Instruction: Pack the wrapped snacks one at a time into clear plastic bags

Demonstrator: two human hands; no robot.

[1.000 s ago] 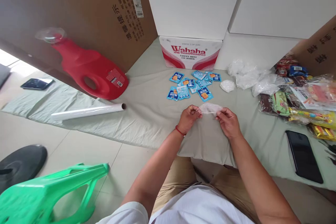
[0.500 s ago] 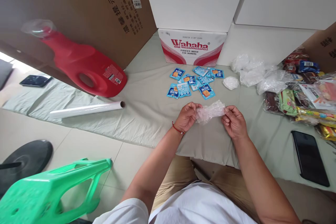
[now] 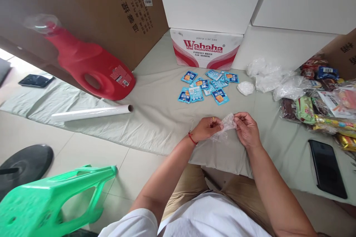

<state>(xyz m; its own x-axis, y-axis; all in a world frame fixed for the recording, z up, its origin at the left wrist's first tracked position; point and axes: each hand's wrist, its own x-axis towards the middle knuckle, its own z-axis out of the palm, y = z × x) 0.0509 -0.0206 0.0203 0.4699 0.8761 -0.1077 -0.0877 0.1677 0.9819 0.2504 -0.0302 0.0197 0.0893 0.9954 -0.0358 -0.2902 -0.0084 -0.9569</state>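
Note:
A crumpled clear plastic bag [image 3: 228,121] is stretched between my two hands, just above the cloth near the table's front edge. My left hand [image 3: 209,127] is closed round its left part, and some of the plastic hangs below the fingers. At the bag's right end, my right hand [image 3: 246,127] pinches it between thumb and fingers. Beyond the hands lie several blue snack packets [image 3: 207,85] in a loose group. A flattened wad of clear plastic [image 3: 246,88] rests to their right, beside a heap of crumpled plastic bags [image 3: 274,77].
On the right are assorted wrapped snacks [image 3: 304,107] and a black phone [image 3: 327,168]. A white roll [image 3: 93,113] and a red jug [image 3: 96,68] are at the left. The Wahaba-style printed water carton [image 3: 205,49] stands at the back. A green stool [image 3: 55,200] is on the floor.
My left hand has moved right, closer to my right hand, and now wraps more of the bag. The plastic is bunched narrower. The view has shifted slightly.

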